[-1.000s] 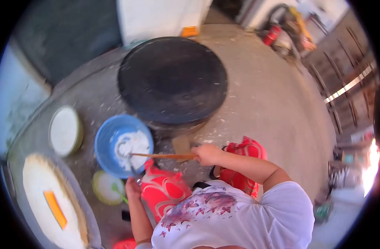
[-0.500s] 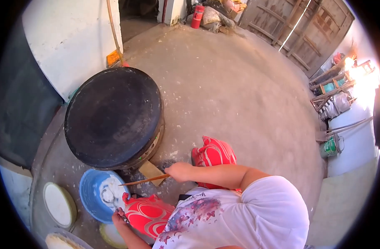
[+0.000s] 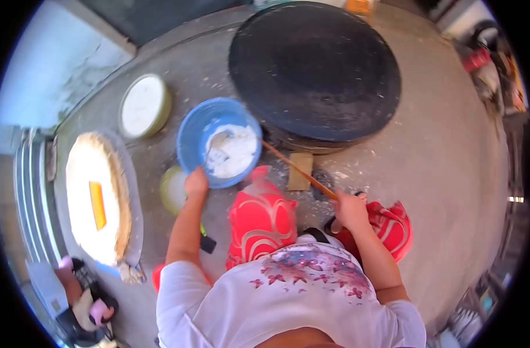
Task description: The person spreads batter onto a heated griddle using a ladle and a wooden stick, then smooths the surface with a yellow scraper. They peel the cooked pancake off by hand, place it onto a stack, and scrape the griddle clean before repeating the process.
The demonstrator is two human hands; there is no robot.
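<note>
My left hand [image 3: 196, 182] is closed at the near-left rim of a blue basin [image 3: 186, 136], on what looks like a utensil handle reaching into the basin. White paste or batter [image 3: 236, 152] lies inside. My right hand [image 3: 350, 210] grips the near end of a long thin wooden stick [image 3: 299, 170], whose far end is by the basin's right rim. Beyond the stick stands a large round black griddle [image 3: 317, 69]. A flat tan block [image 3: 300, 171] rests on the floor below the griddle's near edge.
A bowl of white contents [image 3: 143, 105] stands left of the basin. Further left is a round stack of pale flat sheets [image 3: 97, 197] with an orange strip on it. A green-rimmed container [image 3: 173, 190] sits beside my left forearm. Assorted items lie at the lower left and along the right wall.
The view has swung left and down, bringing the basin and the pale stack into fuller view. My left hand stays at the basin, and my right hand still holds the stick.
</note>
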